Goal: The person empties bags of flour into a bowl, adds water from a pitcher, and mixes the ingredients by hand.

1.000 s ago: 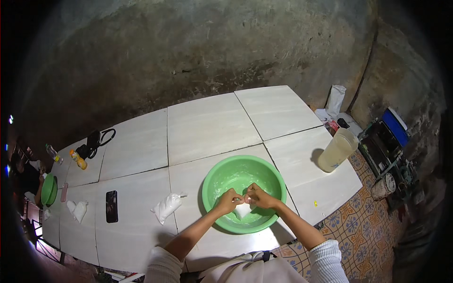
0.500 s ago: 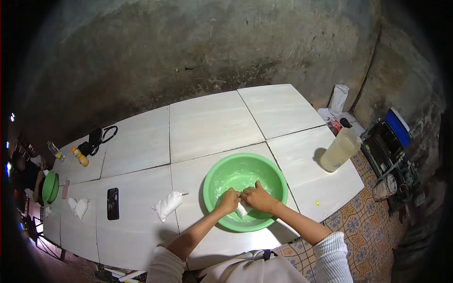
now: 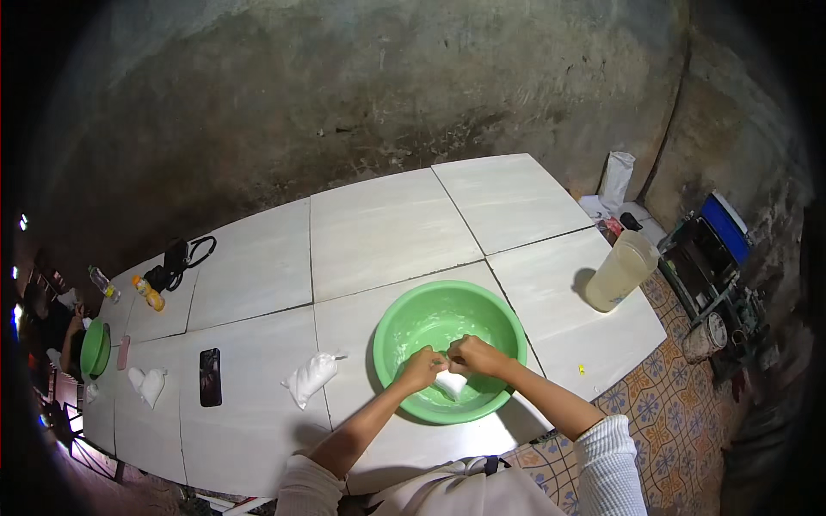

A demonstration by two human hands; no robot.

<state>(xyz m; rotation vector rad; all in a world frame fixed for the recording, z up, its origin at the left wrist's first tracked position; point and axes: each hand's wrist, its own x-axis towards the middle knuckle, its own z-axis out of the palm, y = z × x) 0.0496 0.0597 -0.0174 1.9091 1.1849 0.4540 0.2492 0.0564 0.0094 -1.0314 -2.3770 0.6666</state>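
Over the light green plastic basin (image 3: 384, 325), both my hands pinch the top of a small plastic bag of white powder (image 3: 451, 384). My left hand (image 3: 420, 370) is closed at the bag's left side, and my right hand (image 3: 477, 355) is closed at its right, their fingertips almost meeting. The bag hangs down inside the basin, whose walls carry whitish smears. My fingers hide the bag's neck. To the left of the basin, another tied bag of white powder (image 3: 313, 378) lies on the table.
A phone (image 3: 210, 377), a pair of white bags (image 3: 148, 387), an orange bottle (image 3: 148, 293) and a black strapped pouch (image 3: 176, 262) lie leftward on the white tiled table (image 3: 379, 228). A tall cloudy pitcher (image 3: 621, 272) stands right. Another person sits far left near a green basin (image 3: 93, 351).
My right hand has curled its fingers closer around the bag's top. More of the white bag shows below my hands now. The view has shifted slightly.
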